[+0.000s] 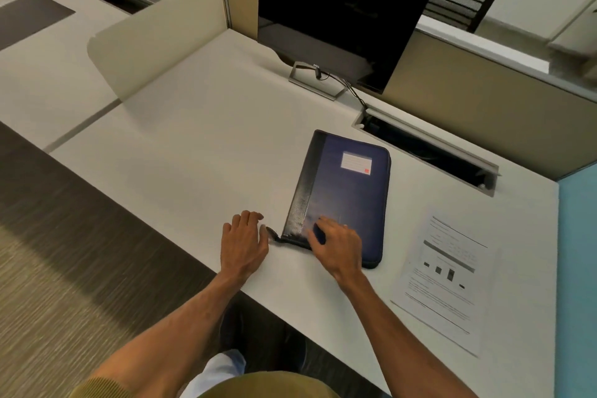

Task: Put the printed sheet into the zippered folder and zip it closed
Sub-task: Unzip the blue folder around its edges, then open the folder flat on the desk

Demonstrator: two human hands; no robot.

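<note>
- Right hand point(337, 247) fingers spread flat on the zippered folder point(350, 191), pinning it.
- Left hand point(243, 244) fingers loose, beside the zipper pull point(272, 233), holding nothing.
- Printed sheet point(447, 278) waits right of both.

Folder point(345, 191): navy cover, black spine strip, white label with red mark. Printed sheet point(447, 275), near right: white, black text, grey band, dark bars. Desk point(200, 145) off-white. Monitor point(336, 16) black. Far dividers point(478, 100) beige.
</note>
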